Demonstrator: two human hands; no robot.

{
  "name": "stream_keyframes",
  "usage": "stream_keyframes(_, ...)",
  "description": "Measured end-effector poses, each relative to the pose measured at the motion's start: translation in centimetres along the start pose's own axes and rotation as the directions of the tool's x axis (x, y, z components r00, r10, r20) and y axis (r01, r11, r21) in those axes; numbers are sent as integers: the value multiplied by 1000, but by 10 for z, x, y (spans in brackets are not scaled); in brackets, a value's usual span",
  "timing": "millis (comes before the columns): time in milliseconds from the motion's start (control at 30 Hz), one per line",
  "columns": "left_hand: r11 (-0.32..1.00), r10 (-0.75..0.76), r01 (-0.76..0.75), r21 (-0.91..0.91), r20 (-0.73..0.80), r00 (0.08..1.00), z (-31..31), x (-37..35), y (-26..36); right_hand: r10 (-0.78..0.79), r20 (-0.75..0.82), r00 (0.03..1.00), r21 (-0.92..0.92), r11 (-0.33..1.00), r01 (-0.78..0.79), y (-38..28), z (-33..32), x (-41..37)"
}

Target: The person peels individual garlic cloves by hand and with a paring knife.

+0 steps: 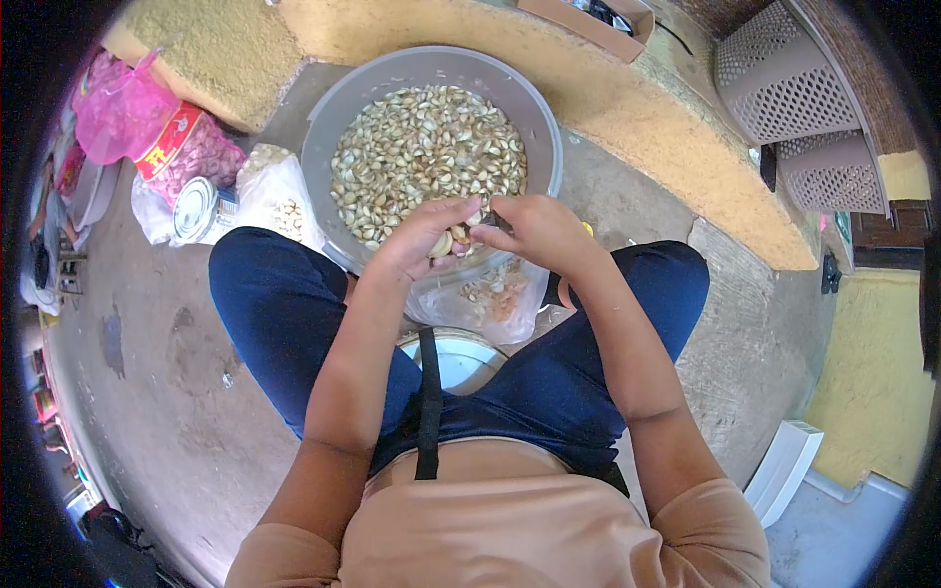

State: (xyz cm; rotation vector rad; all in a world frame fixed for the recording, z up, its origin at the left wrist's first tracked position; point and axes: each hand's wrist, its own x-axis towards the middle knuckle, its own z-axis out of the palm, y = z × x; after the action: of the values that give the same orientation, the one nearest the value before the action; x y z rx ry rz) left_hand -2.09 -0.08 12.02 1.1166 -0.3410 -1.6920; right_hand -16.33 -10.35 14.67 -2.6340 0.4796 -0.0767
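Head view: left hand (431, 233), palm up, was curled round cloves (443, 245); right hand (534, 231) met its fingertips, grip indeterminable, over tub (545, 147)

Free room is found above the far half of the grey tub (543, 142) — its near rim is obstructed by a clear bag (510, 304), its near-left edge by a white bag (277, 188).

– What is cut off?
– Box (583, 32), by the top edge; contents (605, 13) unidentified.
– Hidden?
– Pieces (442, 246) in the left hand (420, 239), partly covered by fingers (453, 210). Whether any is gripped by the right hand (539, 231) cannot be told.
– Blurred?
– Left-edge clutter (45, 404); can (197, 208) print is too small to be read.
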Motion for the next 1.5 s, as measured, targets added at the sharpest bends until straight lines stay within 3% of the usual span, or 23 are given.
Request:
stream_keyframes(300,991,68,-68,-112,-6,998,4,3,-5,17,-7,1000,120,993,-16,2,3,1)
stream_keyframes(400,970,121,-125,-206,-33,992,9,4,-9,98,17,995,177,979,-99,1,1,2)
stream_keyframes(700,891,313,-363,-272,-211,926,22,15,-26,219,-123,968,372,914,-159,-2,14,4)
stream_keyframes(800,874,323,-416,-250,-341,883,29,18,-28,233,-172,957,332,929,-166,-3,19,5)
stream_keyframes(1000,833,384,-495,-248,-385,839,28,26,-36,249,-143,958,278,939,-202,-8,19,7)
stream_keyframes(1100,829,339,-468,-307,-389,857,28,26,-38,206,-141,968,191,965,-178,-6,17,7)
stream_keyframes(1200,856,222,-320,-405,-272,936,24,24,-33,168,-119,979,138,979,-151,0,10,7)
stream_keyframes(1300,869,207,-217,-445,-70,976,10,23,-28,137,-88,987,182,976,-119,10,0,4)
stream_keyframes(1500,978,156,-152,-143,23,987,0,13,-10,136,-3,991,126,983,-135,13,-7,0)
